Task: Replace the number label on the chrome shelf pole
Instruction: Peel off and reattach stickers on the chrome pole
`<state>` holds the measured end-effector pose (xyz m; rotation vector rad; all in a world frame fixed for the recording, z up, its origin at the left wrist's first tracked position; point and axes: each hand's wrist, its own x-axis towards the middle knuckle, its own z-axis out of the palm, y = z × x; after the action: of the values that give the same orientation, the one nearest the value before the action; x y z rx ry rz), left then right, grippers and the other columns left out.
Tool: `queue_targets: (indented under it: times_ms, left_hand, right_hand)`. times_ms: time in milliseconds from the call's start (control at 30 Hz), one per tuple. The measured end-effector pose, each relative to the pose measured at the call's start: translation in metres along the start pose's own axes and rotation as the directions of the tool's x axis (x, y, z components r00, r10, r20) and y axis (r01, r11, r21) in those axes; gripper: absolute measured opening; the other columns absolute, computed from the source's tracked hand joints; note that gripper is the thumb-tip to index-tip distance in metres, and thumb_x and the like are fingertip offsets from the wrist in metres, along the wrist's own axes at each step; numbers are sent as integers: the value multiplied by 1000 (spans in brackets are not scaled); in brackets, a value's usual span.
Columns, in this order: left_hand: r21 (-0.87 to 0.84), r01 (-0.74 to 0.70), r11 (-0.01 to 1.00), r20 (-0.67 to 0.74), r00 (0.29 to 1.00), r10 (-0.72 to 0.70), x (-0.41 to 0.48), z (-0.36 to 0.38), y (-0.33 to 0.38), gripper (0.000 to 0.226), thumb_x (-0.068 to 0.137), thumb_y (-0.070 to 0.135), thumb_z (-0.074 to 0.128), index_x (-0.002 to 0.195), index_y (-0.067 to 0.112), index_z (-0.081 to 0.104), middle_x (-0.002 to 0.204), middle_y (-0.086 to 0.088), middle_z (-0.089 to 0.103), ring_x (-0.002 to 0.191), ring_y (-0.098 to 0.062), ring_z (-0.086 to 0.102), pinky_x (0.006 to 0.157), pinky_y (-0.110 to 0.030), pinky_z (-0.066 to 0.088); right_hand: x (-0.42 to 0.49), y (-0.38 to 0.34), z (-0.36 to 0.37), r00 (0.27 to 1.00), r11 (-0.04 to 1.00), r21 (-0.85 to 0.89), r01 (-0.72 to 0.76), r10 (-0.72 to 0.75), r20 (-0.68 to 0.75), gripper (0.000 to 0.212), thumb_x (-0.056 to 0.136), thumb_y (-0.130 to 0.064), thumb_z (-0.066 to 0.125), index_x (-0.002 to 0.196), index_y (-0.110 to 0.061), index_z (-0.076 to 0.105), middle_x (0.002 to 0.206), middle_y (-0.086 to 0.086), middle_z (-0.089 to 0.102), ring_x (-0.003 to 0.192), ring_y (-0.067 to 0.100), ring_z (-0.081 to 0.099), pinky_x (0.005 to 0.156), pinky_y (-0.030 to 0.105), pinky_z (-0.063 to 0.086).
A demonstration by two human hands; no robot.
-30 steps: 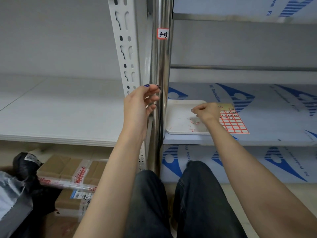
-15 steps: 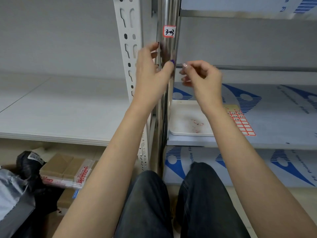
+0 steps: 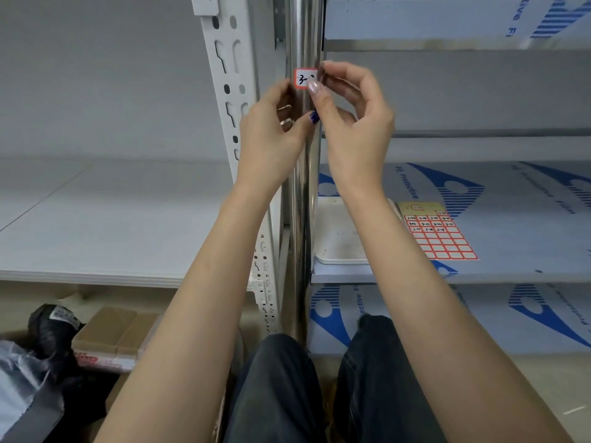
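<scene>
1. Red-bordered number label (image 3: 303,79) stuck on chrome pole (image 3: 302,187), high up, above both wrists.
2. Right hand (image 3: 355,123) just right of pole, thumb and forefinger pinched at label's right edge; thumbnail covering part of the writing.
3. Left hand (image 3: 271,129) wrapped around pole just below label, fingers curled behind, thumb pressed across the front.
4. Label sheet (image 3: 439,233) and white tray (image 3: 339,238) on shelf right of pole, lower down.
5. Risk: label tearing or leaving residue if peeled too fast; nail slipping off slick chrome.
</scene>
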<state>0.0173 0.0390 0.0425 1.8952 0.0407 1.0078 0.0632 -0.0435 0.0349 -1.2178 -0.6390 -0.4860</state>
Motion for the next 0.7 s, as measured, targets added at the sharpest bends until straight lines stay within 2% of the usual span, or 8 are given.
queue_targets:
  times_ms: [67,133,267,400,500,633,700]
  left_hand:
    - [-7,6,1000,-5,1000,-6,1,-1,-1,29,83,4,63,106,21,58,85,14,62,82,-4,62,78,-14,52]
    - [-1,8,1000,-15,1000,-8,1,0,-2,31,83,5,64,112,15,61,87,11,64,84,-4,63,79,-14,51]
    - [16,-2,1000,-31,1000,2,0,2,-4,34,82,7,63,116,10,61,93,2,66,87,-8,65,81,-17,53]
    - [1,-2,1000,-45,999,2,0,3,-6,34,82,7,63,116,11,61,90,6,67,86,-6,66,81,-18,53]
    - [-14,-10,1000,-57,998,9,-2,5,-7,33,82,8,61,114,11,62,87,9,67,82,-4,65,78,-16,53]
    - [-40,-6,999,-76,997,3,-3,7,-8,32,82,8,61,113,12,63,86,7,68,83,-8,66,79,-22,55]
    - [-43,-8,999,-79,997,4,-3,7,-8,31,83,8,61,113,13,63,86,9,68,84,-9,67,80,-24,56]
  right_hand:
    - [0,3,5,999,1000,3,9,-9,-41,16,84,-5,67,99,-8,65,104,15,66,99,19,65,82,32,57]
    - [-1,5,9,996,1000,8,22,-22,-83,14,84,-4,66,98,-6,66,101,15,67,96,20,66,81,33,58]
    - [-3,8,13,989,998,46,38,-31,-147,13,84,0,66,96,-1,67,96,16,69,91,20,67,78,23,55]
    - [-5,9,17,977,997,48,54,-43,-208,14,83,0,67,97,2,69,94,15,70,88,15,67,76,19,53]
    - [-7,8,23,966,996,68,54,-35,-256,14,83,2,67,97,2,71,98,17,70,93,19,67,77,21,55]
    - [-8,10,27,951,996,47,78,-60,-304,15,82,5,67,96,5,72,100,20,70,91,5,64,76,13,51]
    - [-9,12,28,948,996,35,85,-70,-310,15,82,4,67,96,5,71,101,20,71,91,4,64,77,14,51]
